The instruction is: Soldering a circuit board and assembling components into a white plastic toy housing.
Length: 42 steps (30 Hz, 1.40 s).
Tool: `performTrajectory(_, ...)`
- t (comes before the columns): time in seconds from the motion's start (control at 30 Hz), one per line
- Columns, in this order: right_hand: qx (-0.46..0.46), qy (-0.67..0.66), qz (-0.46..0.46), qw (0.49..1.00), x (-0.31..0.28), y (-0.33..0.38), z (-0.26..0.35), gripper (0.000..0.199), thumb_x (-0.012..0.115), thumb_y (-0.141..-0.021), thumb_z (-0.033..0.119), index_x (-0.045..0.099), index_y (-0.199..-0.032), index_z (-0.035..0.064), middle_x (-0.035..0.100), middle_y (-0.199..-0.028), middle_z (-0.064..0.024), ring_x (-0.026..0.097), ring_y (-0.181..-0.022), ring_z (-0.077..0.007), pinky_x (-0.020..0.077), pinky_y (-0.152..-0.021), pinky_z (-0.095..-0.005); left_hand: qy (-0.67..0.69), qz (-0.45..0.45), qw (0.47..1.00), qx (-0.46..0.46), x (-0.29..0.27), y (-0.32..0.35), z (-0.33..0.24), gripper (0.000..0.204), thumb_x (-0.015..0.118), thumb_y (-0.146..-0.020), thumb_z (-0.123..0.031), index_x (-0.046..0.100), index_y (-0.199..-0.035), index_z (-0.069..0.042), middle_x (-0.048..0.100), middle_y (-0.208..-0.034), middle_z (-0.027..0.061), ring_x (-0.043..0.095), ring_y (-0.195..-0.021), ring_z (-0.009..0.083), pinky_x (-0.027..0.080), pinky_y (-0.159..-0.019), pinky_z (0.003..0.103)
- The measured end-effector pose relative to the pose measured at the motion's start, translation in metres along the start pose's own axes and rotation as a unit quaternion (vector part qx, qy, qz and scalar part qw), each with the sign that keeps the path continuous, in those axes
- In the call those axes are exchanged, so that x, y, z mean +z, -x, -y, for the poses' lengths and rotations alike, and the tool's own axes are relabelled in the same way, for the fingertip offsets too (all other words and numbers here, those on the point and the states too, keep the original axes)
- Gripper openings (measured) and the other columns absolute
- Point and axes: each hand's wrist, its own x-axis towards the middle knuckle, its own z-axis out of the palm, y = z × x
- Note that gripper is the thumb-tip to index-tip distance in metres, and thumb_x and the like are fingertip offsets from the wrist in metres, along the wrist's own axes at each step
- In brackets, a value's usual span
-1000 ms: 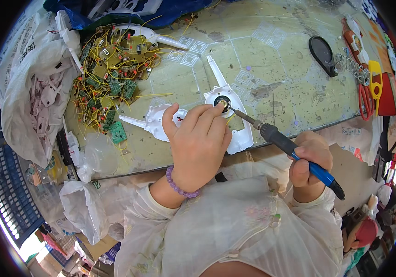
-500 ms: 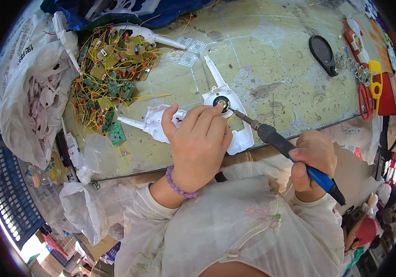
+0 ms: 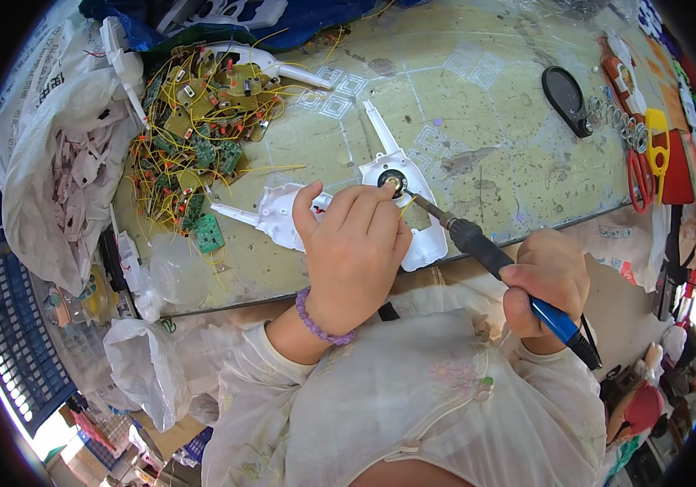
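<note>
My left hand (image 3: 354, 247) reaches over two white plastic shell halves near the table's front edge. One fingertip touches a small round black speaker (image 3: 392, 180) in the right shell half (image 3: 425, 246). A short yellow wire (image 3: 405, 210) shows at the bent index finger, seemingly pinched there; the thumb is hidden. The left shell half (image 3: 279, 213) lies partly under the hand. My right hand (image 3: 549, 284) is closed around a soldering iron (image 3: 478, 243) with a blue and black handle. The iron's tip points at the speaker's edge, by the wire; whether they touch I cannot tell.
A heap of circuit boards with yellow wires (image 3: 190, 134) lies on the left, beside a white sack (image 3: 48, 195) of pale parts. On the right are a black oval holder (image 3: 564, 93), a coil spring (image 3: 620, 122), red-handled scissors (image 3: 640, 178) and a yellow tool (image 3: 658, 150).
The view has shifted slightly. My right hand and the soldering iron's rear end have moved a little; the tip stays by the speaker. My left hand keeps its place on the shell.
</note>
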Motion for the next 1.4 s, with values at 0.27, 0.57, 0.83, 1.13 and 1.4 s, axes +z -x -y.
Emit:
performTrajectory(0.27,-0.001,-0.017,-0.071,0.997,0.006,0.026,-0.008,0.015,0.064,-0.084,0.013,0.057,-0.094,0.0036,0.055,-0.061,-0.0048,0.05,-0.047,-0.02,0.0386,-0.046,-0.0321,0.013,-0.002,1.0,0.0,0.0,0.0,0.001,0.014,0.065,-0.072,-0.008,0.061,-0.085,-0.006,0.063,-0.092,0.0017,0.059,-0.089,0.0169,0.029,-0.096,0.046)
performTrajectory(0.57,0.009,-0.04,-0.062,0.997,0.01,0.026,-0.008,0.018,0.064,-0.086,0.018,0.057,-0.095,0.0042,0.055,-0.06,-0.0053,0.05,-0.046,-0.0198,0.0374,-0.044,-0.0317,0.018,-0.004,1.0,-0.006,0.001,-0.001,0.001,0.014,0.065,-0.071,-0.007,0.062,-0.084,-0.005,0.063,-0.091,0.002,0.059,-0.089,0.0172,0.03,-0.095,0.046)
performTrajectory(0.83,-0.017,0.002,-0.128,0.992,0.016,0.03,-0.012,0.026,0.056,-0.093,0.029,0.051,-0.094,0.0031,0.047,-0.055,-0.0036,0.039,-0.042,-0.0139,0.0314,-0.042,-0.0281,0.022,0.003,1.0,-0.006,-0.001,0.0,0.001,0.014,0.065,-0.071,-0.007,0.062,-0.084,-0.005,0.063,-0.091,0.0022,0.059,-0.089,0.0173,0.029,-0.096,0.046)
performTrajectory(1.13,0.013,-0.009,-0.153,0.988,0.004,0.04,-0.016,0.022,0.051,-0.094,0.021,0.048,-0.098,-0.0003,0.048,-0.065,-0.0091,0.043,-0.048,-0.0135,0.0382,-0.044,-0.0244,0.031,0.016,0.999,0.0,-0.015,0.004,-0.002,0.023,0.073,-0.074,-0.012,0.066,-0.096,-0.009,0.066,-0.101,0.0024,0.061,-0.095,0.02,0.028,-0.101,0.044)
performTrajectory(1.4,0.017,-0.003,-0.169,0.986,0.005,0.039,-0.016,0.02,0.05,-0.093,0.018,0.048,-0.096,-0.0014,0.048,-0.06,-0.0074,0.043,-0.046,-0.0135,0.0373,-0.044,-0.026,0.078,0.021,0.997,-0.006,-0.023,0.017,0.002,0.032,0.073,-0.074,-0.009,0.066,-0.105,-0.008,0.065,-0.09,0.0013,0.059,-0.08,0.0173,0.034,-0.09,0.039)
